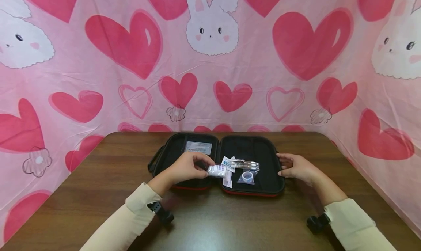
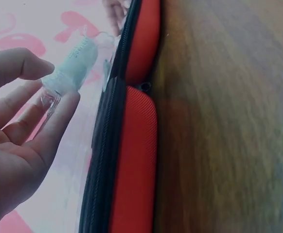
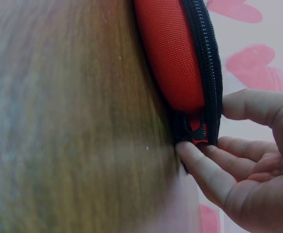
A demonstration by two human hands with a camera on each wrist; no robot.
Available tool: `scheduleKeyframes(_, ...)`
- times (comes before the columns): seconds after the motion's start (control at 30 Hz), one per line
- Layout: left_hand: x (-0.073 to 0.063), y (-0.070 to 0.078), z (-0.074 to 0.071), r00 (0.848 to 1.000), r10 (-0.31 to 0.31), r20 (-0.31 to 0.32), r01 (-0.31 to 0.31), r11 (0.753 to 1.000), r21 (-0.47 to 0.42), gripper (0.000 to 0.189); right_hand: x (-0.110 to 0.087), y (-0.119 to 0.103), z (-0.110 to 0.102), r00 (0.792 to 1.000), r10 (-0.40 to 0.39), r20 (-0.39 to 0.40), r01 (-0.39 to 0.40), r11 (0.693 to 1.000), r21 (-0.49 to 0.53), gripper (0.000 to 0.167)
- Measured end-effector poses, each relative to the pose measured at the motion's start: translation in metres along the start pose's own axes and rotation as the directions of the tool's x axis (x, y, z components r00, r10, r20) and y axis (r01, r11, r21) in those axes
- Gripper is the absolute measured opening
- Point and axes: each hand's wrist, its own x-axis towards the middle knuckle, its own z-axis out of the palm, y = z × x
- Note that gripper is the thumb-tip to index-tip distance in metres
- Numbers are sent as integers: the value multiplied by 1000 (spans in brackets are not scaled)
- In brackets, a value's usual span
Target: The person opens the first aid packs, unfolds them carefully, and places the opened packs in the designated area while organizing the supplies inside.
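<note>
My left hand (image 1: 190, 166) pinches a bandage roll (image 1: 217, 170) in clear wrapping between thumb and fingers. It holds the roll above the middle of an opened zip case (image 1: 210, 187), black inside and red outside; the left wrist view shows the roll (image 2: 76, 65) tilted upward. At the case's right side, my right hand (image 1: 297, 167) grips the edge, thumb on the zipped rim (image 3: 212, 73) and fingers against the outer side. In the right half lie a bagged tape roll (image 1: 247, 177), a pack of cotton swabs (image 1: 245, 165) and small white packets (image 1: 227, 179).
A clear flat packet (image 1: 198, 147) sits in the left half of the case, whose carry handle (image 1: 154, 161) sticks out to the left. The case lies toward the back of the wooden table (image 1: 210, 221). Behind the table hangs a pink cloth (image 1: 243, 68) with hearts and rabbits.
</note>
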Motion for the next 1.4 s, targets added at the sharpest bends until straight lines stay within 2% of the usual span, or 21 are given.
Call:
scheduleKeyframes(0.1,-4,-1,-5,1000,-2,-24,2,1000,-28,28,0,0,0,1000,-3,-4,3,1000,-12,75)
scheduleKeyframes(0.3,-13,-2,-17,998,14,-64,-14,1000,-2,31,0,1,-1,1000,-3,-8,3,1000,-30,76)
scheduleKeyframes(0.6,-25,-9,-38,993,-26,-112,16,996,-90,39,-1,1,0,1000,-3,-5,3,1000,-26,75)
scheduleKeyframes(0.83,-31,-20,-58,988,13,-152,-26,997,-79,35,0,2,-1,1000,1,0,-1,1000,-7,75)
scheduleKeyframes(1.07,-38,-24,-75,989,-75,-130,68,996,-60,34,0,2,-2,1000,-1,3,1,1000,-10,75)
scheduleKeyframes(1.23,-42,-28,-86,982,-105,-154,106,994,-6,35,0,2,-2,1000,1,1,-1,1000,-16,75)
scheduleKeyframes(1.4,-46,-30,-99,970,-149,-192,152,988,2,38,0,1,-2,1000,7,5,-7,1000,-9,75)
